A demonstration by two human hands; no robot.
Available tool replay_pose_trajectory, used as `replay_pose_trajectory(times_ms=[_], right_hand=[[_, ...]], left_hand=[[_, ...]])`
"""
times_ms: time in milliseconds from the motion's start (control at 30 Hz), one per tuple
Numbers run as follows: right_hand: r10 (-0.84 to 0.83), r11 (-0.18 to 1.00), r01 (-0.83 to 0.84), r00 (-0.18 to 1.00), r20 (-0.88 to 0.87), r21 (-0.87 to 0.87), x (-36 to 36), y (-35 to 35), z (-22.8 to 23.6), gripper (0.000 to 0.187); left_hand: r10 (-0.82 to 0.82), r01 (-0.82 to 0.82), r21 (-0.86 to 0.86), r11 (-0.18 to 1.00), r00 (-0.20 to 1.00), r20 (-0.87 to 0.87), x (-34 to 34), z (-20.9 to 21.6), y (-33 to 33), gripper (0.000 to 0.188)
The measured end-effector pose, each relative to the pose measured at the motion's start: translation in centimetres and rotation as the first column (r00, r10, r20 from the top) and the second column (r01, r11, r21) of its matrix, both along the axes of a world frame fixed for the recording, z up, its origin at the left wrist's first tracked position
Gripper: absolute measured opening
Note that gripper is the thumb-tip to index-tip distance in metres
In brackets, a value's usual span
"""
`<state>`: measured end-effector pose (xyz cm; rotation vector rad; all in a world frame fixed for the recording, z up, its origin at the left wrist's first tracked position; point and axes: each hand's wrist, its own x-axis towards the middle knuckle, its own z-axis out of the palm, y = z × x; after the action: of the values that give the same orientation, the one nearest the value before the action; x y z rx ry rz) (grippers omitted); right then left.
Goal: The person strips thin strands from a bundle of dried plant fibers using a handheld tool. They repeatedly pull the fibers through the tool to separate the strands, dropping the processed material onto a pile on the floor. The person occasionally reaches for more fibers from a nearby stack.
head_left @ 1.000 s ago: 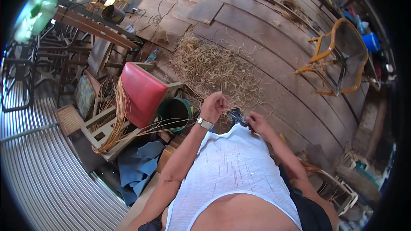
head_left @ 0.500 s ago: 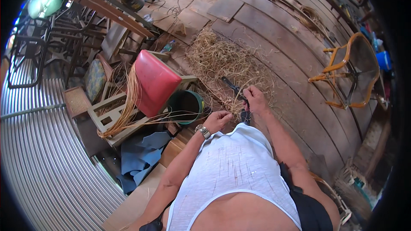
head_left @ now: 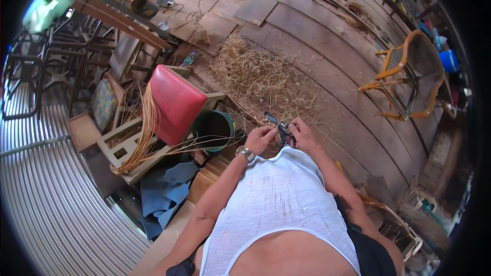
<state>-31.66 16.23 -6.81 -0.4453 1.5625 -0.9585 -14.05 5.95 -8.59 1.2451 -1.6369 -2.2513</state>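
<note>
My left hand (head_left: 260, 139), with a watch on its wrist, is closed in a pinch on a thin cane strand. Long tan strands (head_left: 148, 117) run toward it from a bundle draped over a chair with a red padded seat (head_left: 174, 105), lying tipped at the left. A dark tool with a narrow handle and a metal part (head_left: 283, 127) stands between my hands, above my lap. Curled against that tool's right side are the fingers of my right hand (head_left: 303, 135); what they hold is too small to make out. Beyond lies a heap of curly shavings (head_left: 261, 74).
A green bucket (head_left: 215, 130) stands beside the red seat, left of my hands. Blue cloth-like sheets (head_left: 166, 194) lie near my left forearm. A rattan-framed chair (head_left: 409, 79) stands at the right. Stacked dark frames (head_left: 30, 76) and a blurred green fan (head_left: 51, 0) are at far left.
My right hand has moved slightly down and stays by the dark tool. The tool's handle has shifted down. The left hand has moved a little closer to the tool, and the whole view has shifted slightly.
</note>
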Motion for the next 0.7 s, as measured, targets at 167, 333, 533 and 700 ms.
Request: replay_pose_trajectory(times_ms=[167,333,533,700], right_hand=[[-0.316,0.942,0.335,0.903,0.291,-0.015,1.0,0.9,-0.5,0.012],[-0.55,0.833,0.488,0.675,0.492,0.261,1.0,-0.4,0.4,0.015],[-0.003,0.996,-0.039,0.893,0.45,0.085,-0.7,-0.5,5.3,0.017],[0.49,0.856,-0.512,0.755,0.436,-0.075,-3.3,0.1,10.2,0.023]], left_hand=[[-0.237,0.248,-0.106,0.963,0.966,0.104,-0.6,-0.2,1.2,0.024],[-0.537,0.561,-0.225,0.797,0.828,0.164,-0.3,-0.5,2.3,0.029],[0.007,0.16,-0.837,0.523,0.981,0.192,1.0,-1.7,-0.1,0.062],[-0.592,0.401,-0.802,0.442,0.802,0.075,-2.8,0.8,-4.2,0.049]])
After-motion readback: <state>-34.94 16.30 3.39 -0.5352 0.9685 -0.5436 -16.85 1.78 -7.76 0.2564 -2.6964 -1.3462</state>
